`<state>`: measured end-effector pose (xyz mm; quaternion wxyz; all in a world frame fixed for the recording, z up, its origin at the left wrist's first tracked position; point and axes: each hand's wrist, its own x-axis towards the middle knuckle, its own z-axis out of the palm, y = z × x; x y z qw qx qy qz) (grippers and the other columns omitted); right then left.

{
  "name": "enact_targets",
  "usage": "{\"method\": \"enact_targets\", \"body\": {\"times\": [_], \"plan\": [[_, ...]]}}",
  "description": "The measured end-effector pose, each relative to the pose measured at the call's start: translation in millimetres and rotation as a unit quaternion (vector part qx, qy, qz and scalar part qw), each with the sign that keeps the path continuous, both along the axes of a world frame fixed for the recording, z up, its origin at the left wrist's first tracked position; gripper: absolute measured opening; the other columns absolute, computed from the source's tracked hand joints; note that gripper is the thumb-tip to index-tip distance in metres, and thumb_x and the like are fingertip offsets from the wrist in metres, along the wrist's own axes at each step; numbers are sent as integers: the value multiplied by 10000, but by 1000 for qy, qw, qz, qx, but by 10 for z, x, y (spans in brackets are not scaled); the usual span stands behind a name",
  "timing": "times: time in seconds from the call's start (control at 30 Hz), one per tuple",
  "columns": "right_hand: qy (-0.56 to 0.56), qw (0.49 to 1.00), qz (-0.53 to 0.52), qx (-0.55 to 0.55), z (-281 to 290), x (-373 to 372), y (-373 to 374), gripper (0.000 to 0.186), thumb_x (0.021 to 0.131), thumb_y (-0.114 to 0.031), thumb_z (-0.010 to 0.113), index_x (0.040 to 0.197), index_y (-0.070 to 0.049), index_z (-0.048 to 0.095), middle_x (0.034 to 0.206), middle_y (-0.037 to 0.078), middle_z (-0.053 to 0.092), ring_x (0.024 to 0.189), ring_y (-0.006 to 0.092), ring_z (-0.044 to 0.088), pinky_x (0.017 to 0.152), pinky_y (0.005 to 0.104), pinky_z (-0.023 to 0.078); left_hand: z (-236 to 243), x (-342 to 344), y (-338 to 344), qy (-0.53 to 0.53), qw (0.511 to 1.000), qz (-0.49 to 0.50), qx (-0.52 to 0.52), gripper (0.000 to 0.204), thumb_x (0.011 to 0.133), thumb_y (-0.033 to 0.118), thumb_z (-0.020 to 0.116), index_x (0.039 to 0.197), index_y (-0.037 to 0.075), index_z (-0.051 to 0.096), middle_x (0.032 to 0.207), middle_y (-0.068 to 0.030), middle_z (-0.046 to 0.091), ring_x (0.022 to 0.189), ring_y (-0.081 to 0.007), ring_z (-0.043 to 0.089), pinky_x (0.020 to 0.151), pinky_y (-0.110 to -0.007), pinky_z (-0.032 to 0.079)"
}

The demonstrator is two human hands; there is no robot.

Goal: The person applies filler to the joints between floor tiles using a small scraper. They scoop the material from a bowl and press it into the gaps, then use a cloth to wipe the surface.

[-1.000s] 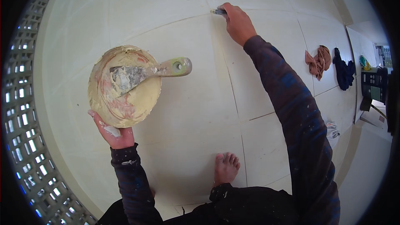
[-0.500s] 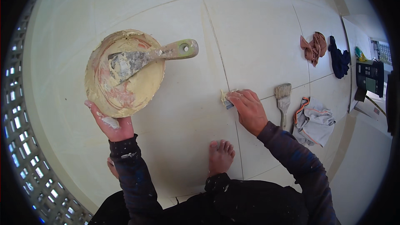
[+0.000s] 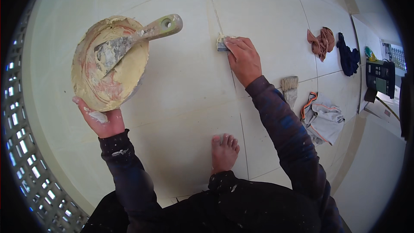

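Note:
My left hand (image 3: pixel 101 118), smeared with white paste, holds a round bowl (image 3: pixel 74 75) of cream-coloured grout from its near side; part of the fingers is hidden beneath. A putty knife (image 3: pixel 159 26) rests in the bowl, its caked blade on the grout and its handle jutting out over the far right rim. In front and to the right, my right hand (image 3: pixel 246 60) grips a small blue-grey scraper (image 3: pixel 222 44) between thumb and fingers. Cream grout clings to its far edge, which is against the joint between two floor tiles (image 3: pixel 214 11).
On the right lie a paintbrush (image 3: pixel 290 89), partly behind my sleeve, a grey cloth with orange trim (image 3: pixel 324 118), a brown cloth (image 3: pixel 321 43) and a dark cloth (image 3: pixel 347 55). A black device (image 3: pixel 380 77) stands farther right. A perforated panel (image 3: pixel 19 133) curves along the left. My bare foot (image 3: pixel 224 153) is on the tiles.
My right hand has slid the scraper away from me along the tile joint, slightly leftward. The left hand and the bowl have shifted a little left and upward in view.

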<state>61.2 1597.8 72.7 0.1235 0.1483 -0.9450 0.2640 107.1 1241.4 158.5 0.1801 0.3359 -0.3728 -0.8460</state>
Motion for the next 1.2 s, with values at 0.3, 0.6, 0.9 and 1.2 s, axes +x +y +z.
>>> {"method": "enact_targets", "body": {"times": [0.3, 0.6, 0.9, 1.2], "plan": [[-180, 981, 57, 31, 58, 1409, -41, 276, 809, 43, 641, 1068, -22, 708, 1089, 85, 723, 997, 270, 645, 874, 393, 549, -221, 34, -99, -37, 999, 24, -31, 550, 1049, 485, 452, 1468, 128, 465, 1515, -32, 484, 1382, -214, 469, 1151, -433, 398], [-40, 999, 12, 25, 178, -1216, -16, 311, 880, 56, 568, 1155, -38, 678, 1101, 158, 712, 1030, 347, 656, 886, 411, 546, -36, -80, -63, -31, 999, 12, -29, 635, 1028, 556, 480, 1497, 130, 428, 1537, -51, 459, 1397, -248, 456, 1152, -468, 394], [-88, 988, 114, 56, -166, -289, 0, 394, 816, 63, 556, 1175, -56, 666, 1167, 69, 725, 977, 294, 619, 820, 400, 559, -239, -101, -70, -23, 999, 9, -27, 614, 1040, 499, 480, 1513, 114, 402, 1542, -68, 447, 1404, -263, 443, 1157, -484, 392], [-356, 934, 37, 0, 554, 1668, 138, 408, 784, 80, 600, 1167, -34, 687, 1213, 110, 708, 1124, 315, 633, 930, 389, 556, 12, 170, -91, -11, 999, 13, -43, 602, 1048, 499, 464, 1516, 125, 405, 1539, -50, 452, 1408, -242, 440, 1180, -463, 366]]}}
